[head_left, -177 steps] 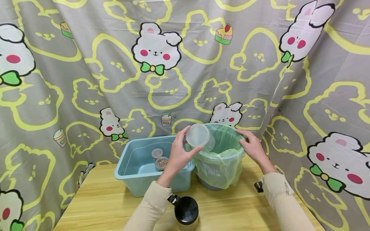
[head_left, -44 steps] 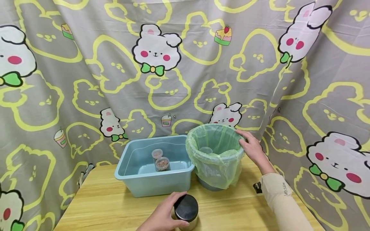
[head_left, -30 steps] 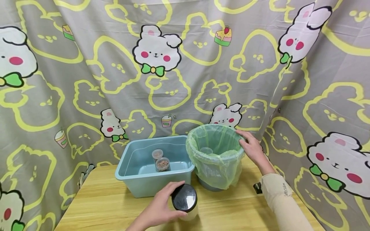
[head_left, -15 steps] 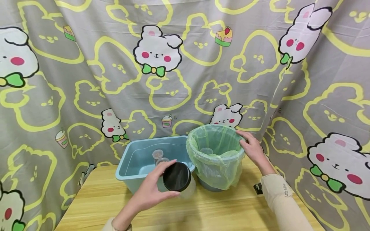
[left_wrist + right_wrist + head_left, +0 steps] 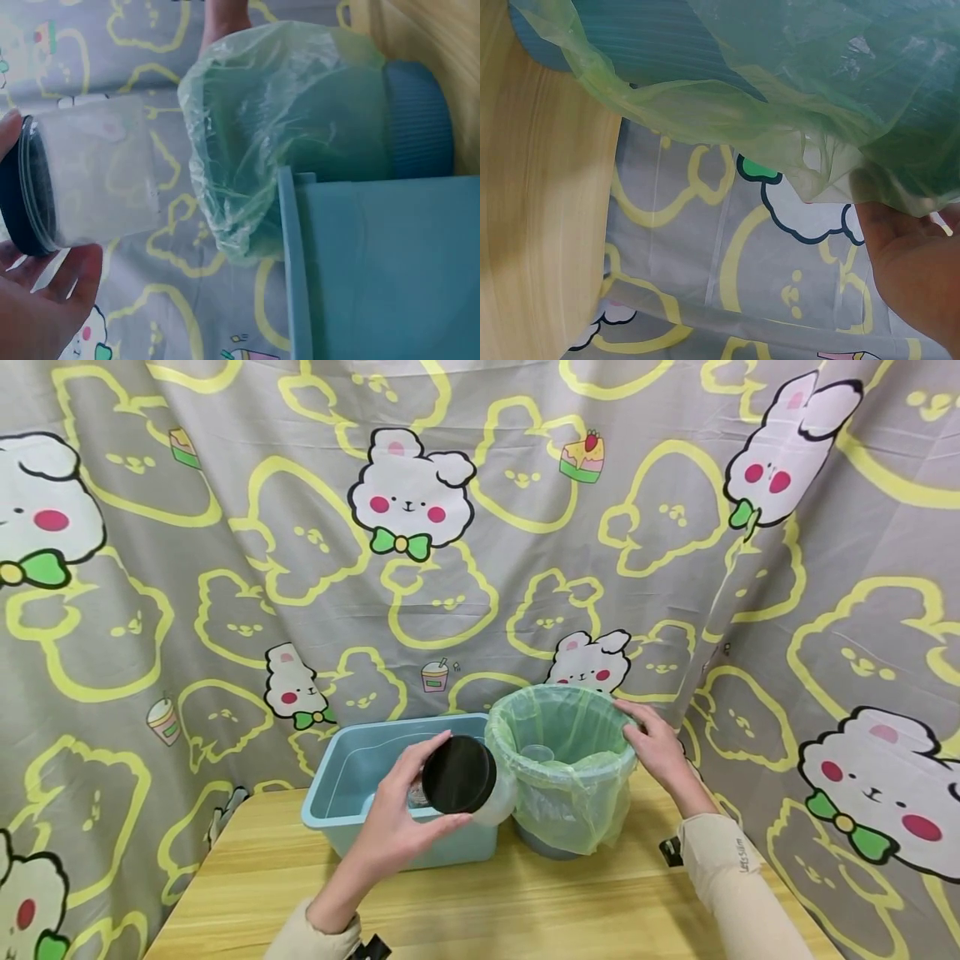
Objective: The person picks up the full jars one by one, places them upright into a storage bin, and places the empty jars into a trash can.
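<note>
My left hand [image 5: 397, 814] grips a clear plastic jar [image 5: 97, 172] by its black lid [image 5: 459, 774], fingers and thumb on opposite sides. The jar is tilted, raised above the table, its base toward the bin; no contents show through its wall. My right hand [image 5: 656, 743] grips the far right rim of a round bin [image 5: 547, 842], thumb inside and fingers outside in the right wrist view. A pale green bag [image 5: 592, 806] lines the bin and hangs over its rim. Inside the bag lies a clear plastic container [image 5: 536, 753].
A light blue tub [image 5: 472, 847] stands left of the bin, close against it. A small clear container [image 5: 417, 793] in it is mostly hidden behind my left hand and the jar. The wooden table [image 5: 540, 910] ends at a patterned curtain [image 5: 480, 527].
Earlier my left hand held a clear container at the bin; it then gripped the black-lidded jar on the table and lifted it up in front of the tub. My right hand stays put.
</note>
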Action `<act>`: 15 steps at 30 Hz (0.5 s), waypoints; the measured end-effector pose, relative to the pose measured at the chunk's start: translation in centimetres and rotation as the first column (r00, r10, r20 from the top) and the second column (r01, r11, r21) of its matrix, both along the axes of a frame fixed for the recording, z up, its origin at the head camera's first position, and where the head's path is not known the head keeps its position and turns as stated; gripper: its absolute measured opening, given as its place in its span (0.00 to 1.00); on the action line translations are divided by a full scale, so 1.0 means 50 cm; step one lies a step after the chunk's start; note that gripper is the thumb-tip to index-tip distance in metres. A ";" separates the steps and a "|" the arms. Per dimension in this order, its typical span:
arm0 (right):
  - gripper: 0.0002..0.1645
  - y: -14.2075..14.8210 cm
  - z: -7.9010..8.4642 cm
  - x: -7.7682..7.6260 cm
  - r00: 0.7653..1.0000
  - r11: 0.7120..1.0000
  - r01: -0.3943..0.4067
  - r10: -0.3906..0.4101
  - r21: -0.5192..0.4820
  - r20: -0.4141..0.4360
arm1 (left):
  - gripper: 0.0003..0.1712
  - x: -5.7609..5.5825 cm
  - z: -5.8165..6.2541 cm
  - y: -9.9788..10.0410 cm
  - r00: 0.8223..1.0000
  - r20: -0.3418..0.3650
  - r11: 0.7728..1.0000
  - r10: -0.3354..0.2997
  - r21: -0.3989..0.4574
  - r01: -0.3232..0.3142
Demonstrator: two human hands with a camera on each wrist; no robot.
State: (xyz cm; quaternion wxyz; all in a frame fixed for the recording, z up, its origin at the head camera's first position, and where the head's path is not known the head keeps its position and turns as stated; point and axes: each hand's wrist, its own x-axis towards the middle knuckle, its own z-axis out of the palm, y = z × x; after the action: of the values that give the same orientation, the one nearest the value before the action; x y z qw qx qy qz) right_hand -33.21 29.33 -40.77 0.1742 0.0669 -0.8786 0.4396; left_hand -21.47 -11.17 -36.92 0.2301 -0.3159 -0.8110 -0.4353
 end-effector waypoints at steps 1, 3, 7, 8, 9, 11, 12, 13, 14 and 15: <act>0.31 0.000 -0.001 0.000 1.000 1.000 -0.001 0.001 -0.001 -0.001 | 0.55 -0.002 0.002 0.003 1.000 -0.005 1.000 0.002 0.014 -0.002; 0.31 0.000 -0.002 -0.001 1.000 1.000 0.000 0.000 0.002 -0.004 | 0.56 -0.007 0.006 0.007 1.000 -0.015 0.999 0.003 0.045 -0.002; 0.31 0.000 -0.003 -0.002 1.000 1.000 -0.002 0.002 0.005 -0.006 | 0.56 -0.017 0.017 0.019 1.000 -0.012 0.994 0.025 0.105 -0.023; 0.31 0.000 -0.002 -0.002 1.000 1.000 -0.003 0.003 0.006 -0.005 | 0.55 -0.021 0.020 0.023 0.999 -0.016 0.993 0.029 0.117 -0.026; 0.31 0.000 -0.002 -0.001 1.000 1.000 -0.005 0.005 0.005 -0.004 | 0.55 -0.024 0.023 0.026 0.999 -0.016 0.991 0.033 0.130 -0.030; 0.31 0.001 -0.001 0.000 1.000 1.000 -0.006 0.006 0.005 -0.005 | 0.55 -0.032 0.029 0.034 0.999 -0.016 0.988 0.036 0.151 -0.033; 0.31 0.001 0.000 0.000 1.000 1.000 -0.008 0.008 0.005 -0.005 | 0.54 -0.036 0.032 0.039 0.999 -0.014 0.987 0.037 0.160 -0.034; 0.31 0.001 0.000 0.000 1.000 1.000 -0.010 0.010 0.004 -0.005 | 0.54 -0.040 0.035 0.044 0.999 -0.016 0.985 0.036 0.168 -0.033; 0.31 0.001 0.001 0.000 1.000 1.000 -0.012 0.012 0.003 -0.005 | 0.54 -0.045 0.037 0.048 0.999 -0.018 0.984 0.036 0.173 -0.032; 0.31 0.001 0.001 0.000 1.000 1.000 -0.013 0.013 0.001 -0.005 | 0.54 -0.049 0.038 0.053 0.999 -0.016 0.983 0.037 0.179 -0.033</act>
State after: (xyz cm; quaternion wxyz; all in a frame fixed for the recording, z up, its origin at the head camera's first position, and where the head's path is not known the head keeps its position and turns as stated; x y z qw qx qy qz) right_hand -33.20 29.40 -40.73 0.1735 0.0738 -0.8780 0.4400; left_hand -23.92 -8.53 -35.00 0.2729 -0.2839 -0.7720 -0.4989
